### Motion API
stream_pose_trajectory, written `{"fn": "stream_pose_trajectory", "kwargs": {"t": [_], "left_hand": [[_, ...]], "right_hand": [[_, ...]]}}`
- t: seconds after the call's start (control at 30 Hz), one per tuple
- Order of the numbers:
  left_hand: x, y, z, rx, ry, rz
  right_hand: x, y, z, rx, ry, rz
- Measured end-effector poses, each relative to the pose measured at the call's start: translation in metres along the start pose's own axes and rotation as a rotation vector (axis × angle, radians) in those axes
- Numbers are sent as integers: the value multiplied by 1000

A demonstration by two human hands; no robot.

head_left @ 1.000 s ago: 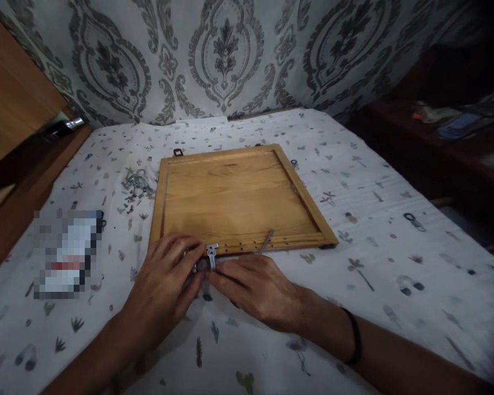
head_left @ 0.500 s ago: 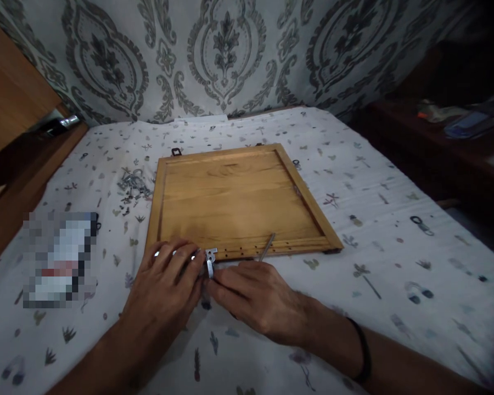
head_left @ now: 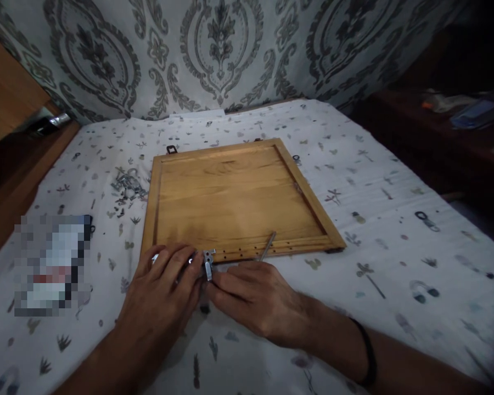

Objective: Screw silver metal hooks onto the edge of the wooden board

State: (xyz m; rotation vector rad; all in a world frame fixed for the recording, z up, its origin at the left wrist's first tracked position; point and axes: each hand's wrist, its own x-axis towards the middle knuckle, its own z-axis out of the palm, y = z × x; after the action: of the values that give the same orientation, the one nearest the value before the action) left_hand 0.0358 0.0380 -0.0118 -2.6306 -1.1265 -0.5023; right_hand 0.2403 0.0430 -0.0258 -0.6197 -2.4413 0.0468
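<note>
A framed wooden panel (head_left: 234,192) lies flat on the patterned sheet, with small dark holes along its near rail. At the left of that rail, my left hand (head_left: 167,285) is closed over a shiny metal bracket (head_left: 208,255), its fingers covering most of it. The thumb and fingers of my right hand (head_left: 259,299) pinch the bracket's projecting metal tab. From behind the right hand's knuckles a thin metal rod (head_left: 268,246) sticks up over the rail; its lower end is hidden, so I cannot tell what it is.
Loose metal hardware (head_left: 128,186) is heaped left of the panel. A blurred-out packet (head_left: 51,266) lies farther left on the bed sheet (head_left: 395,219). Dark metal loops (head_left: 172,150) jut from the panel's far edge. Wooden furniture (head_left: 12,88) borders the left, and a patterned curtain (head_left: 222,55) the back.
The view has shifted slightly. The bracket's tab is tilted a little differently between my fingers; both hands keep almost the same grip and place.
</note>
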Motion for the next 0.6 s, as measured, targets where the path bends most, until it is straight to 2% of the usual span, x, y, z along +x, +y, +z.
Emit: {"fn": "stream_pose_trajectory", "kwargs": {"t": [0.37, 0.6], "left_hand": [[0, 0, -2, -4, -37, 22], [1, -1, -2, 13, -17, 41]], "right_hand": [[-1, 0, 0, 8, -5, 23], [-3, 2, 4, 20, 41, 20]]}}
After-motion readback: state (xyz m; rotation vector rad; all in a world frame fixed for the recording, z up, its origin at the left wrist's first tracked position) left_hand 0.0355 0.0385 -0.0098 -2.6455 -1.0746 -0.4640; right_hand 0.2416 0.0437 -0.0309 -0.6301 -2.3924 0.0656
